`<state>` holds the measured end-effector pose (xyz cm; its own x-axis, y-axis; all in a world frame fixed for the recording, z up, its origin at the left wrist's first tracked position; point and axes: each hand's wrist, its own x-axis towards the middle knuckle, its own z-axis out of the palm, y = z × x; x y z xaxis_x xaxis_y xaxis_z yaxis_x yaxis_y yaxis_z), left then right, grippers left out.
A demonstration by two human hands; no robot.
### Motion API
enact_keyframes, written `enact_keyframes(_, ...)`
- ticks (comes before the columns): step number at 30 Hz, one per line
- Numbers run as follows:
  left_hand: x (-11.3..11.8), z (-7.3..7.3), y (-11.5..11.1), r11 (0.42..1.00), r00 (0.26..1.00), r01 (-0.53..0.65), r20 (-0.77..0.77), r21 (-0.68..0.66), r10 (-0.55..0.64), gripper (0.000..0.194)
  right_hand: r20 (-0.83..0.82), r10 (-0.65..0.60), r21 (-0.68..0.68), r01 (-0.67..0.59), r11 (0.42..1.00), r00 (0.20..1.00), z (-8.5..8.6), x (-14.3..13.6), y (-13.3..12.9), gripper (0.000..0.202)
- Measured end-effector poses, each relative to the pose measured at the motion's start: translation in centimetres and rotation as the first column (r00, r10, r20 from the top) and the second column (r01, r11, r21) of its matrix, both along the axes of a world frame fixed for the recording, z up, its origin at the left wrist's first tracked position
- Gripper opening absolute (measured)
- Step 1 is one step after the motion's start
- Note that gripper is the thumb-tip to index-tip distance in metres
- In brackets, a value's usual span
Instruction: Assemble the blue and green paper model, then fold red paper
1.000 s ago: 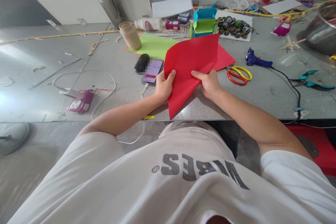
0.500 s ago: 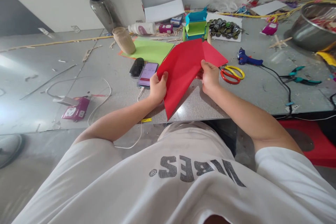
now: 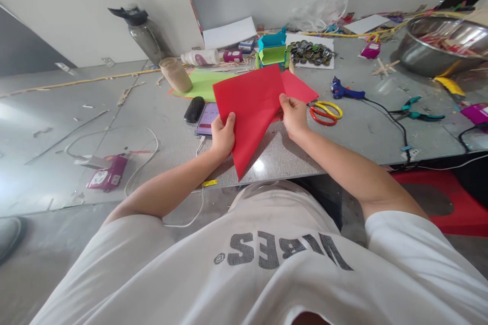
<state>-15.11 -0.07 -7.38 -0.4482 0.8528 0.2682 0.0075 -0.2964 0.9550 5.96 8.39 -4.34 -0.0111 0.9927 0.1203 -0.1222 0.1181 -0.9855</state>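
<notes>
A sheet of red paper is held up over the front of the table, one corner pointing down toward me. My left hand grips its left edge, thumb on top. On the right edge, my right hand pinches the sheet, with the fingers partly hidden beneath. Another red piece shows behind the sheet at the right; whether the two are joined I cannot tell. Scissors with red and yellow handles lie just right of my right hand. A phone, partly covered, sits by my left hand.
Green paper, a jar and a black case are at left. Behind stand a blue-green paper model and several bottle caps. At right are a glue gun, pliers and a metal bowl.
The red sheet has turned and flattened slightly, showing more of its top face. Both hands keep their hold. My view has shifted a little to the right and upward.
</notes>
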Motion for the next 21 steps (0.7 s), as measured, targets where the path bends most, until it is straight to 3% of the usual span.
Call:
enact_keyframes(3,-0.3,0.0,0.0,1.000,0.999,-0.023,-0.032,-0.013,0.023,0.073,-0.007,0.045,0.010,-0.045,0.999,0.999,0.0,0.1,0.0,0.065)
enact_keyframes(7,-0.2,-0.1,0.1,1.000,0.999,-0.022,-0.026,-0.010,0.022,0.067,-0.060,0.191,-0.066,-0.195,0.979,0.980,0.1,0.3,-0.2,0.047)
enact_keyframes(11,0.4,-0.1,0.0,1.000,0.999,0.005,-0.042,-0.001,-0.005,0.069,-0.178,0.263,-0.115,-0.286,0.951,0.948,0.1,0.0,-0.7,0.051)
enact_keyframes(17,0.5,-0.1,-0.2,1.000,0.998,0.022,-0.063,0.009,-0.021,0.071,-0.192,0.174,-0.137,-0.202,0.970,0.966,-0.6,-0.3,-0.6,0.046)
enact_keyframes(21,0.2,-0.1,0.0,1.000,0.996,-0.014,-0.089,0.002,0.014,0.068,-0.129,0.066,-0.108,-0.080,0.991,0.989,-1.3,0.0,0.6,0.040)
